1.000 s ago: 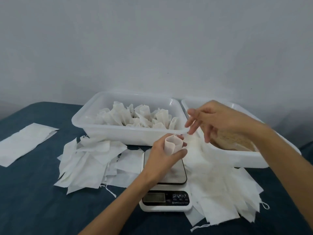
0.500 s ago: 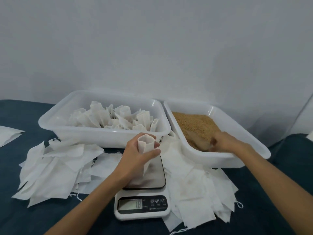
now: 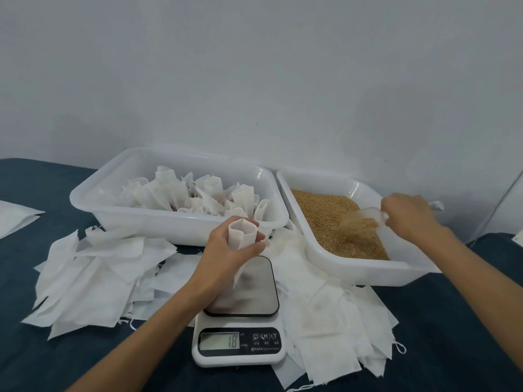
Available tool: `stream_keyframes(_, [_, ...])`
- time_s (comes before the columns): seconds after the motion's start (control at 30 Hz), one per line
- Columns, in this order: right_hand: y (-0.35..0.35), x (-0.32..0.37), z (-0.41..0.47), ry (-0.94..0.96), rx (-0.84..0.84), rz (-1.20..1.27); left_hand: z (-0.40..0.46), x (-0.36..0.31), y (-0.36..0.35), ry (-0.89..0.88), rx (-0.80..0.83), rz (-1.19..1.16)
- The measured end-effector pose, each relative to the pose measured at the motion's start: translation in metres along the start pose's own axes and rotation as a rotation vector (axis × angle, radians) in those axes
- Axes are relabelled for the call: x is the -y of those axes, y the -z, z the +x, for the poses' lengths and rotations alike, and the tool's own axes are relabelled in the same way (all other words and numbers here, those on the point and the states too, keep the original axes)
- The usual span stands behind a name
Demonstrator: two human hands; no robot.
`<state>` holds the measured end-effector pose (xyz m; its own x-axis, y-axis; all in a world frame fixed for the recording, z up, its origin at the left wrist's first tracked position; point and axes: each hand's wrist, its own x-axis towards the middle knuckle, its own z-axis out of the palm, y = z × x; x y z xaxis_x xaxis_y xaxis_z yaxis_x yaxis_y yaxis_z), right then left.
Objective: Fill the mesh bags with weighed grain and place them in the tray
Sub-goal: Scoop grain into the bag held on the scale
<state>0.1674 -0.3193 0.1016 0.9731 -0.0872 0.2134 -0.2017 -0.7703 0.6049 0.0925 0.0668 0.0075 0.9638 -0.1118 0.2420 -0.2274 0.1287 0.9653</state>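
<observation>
Above the scale, reading 18, the left hand grips an open mesh bag. Right of the scale, the right hand, empty a second ago, now grips a scoop in the grain; filling comes next. Beyond the scale, the tray holds filled bags.

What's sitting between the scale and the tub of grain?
In the head view, a heap of flat empty mesh bags fills the stretch between the scale and the grain tub, spreading under the tub's near edge.
</observation>
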Motion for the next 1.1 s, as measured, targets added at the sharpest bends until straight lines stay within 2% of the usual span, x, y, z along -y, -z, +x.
stream_keyframes(0.17, [0.009, 0.024, 0.011, -0.05, 0.064, 0.032, 0.0, 0.001, 0.0, -0.004, 0.003, 0.023])
stream_keyframes(0.43, [-0.012, 0.074, 0.029, -0.114, 0.163, 0.567, -0.001, 0.005, -0.002, 0.005, 0.013, 0.04])
stream_keyframes(0.67, [-0.027, 0.048, 0.024, -0.241, 0.122, 0.717, -0.002, 0.004, -0.003, 0.005, 0.014, 0.056])
stream_keyframes(0.93, [-0.027, 0.036, -0.003, -0.19, 0.111, 0.749, -0.003, 0.006, -0.004, -0.006, 0.025, 0.086])
stream_keyframes(1.1, [-0.004, 0.04, -0.021, -0.083, 0.023, 0.949, -0.003, 0.008, -0.005, -0.006, 0.028, 0.084])
